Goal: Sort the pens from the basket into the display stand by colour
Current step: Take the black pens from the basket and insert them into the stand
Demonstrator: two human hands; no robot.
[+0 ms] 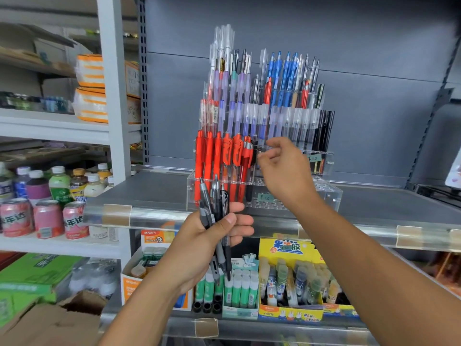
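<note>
Head view: left hand [199, 243] grips four dark pens [216, 221]; right hand [282, 168] empty.

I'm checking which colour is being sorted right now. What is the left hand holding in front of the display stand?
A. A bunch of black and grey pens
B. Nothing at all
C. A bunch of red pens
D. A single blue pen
A: the left hand grips a bunch of black and grey pens, while the red pens already stand in the clear display stand.
</note>
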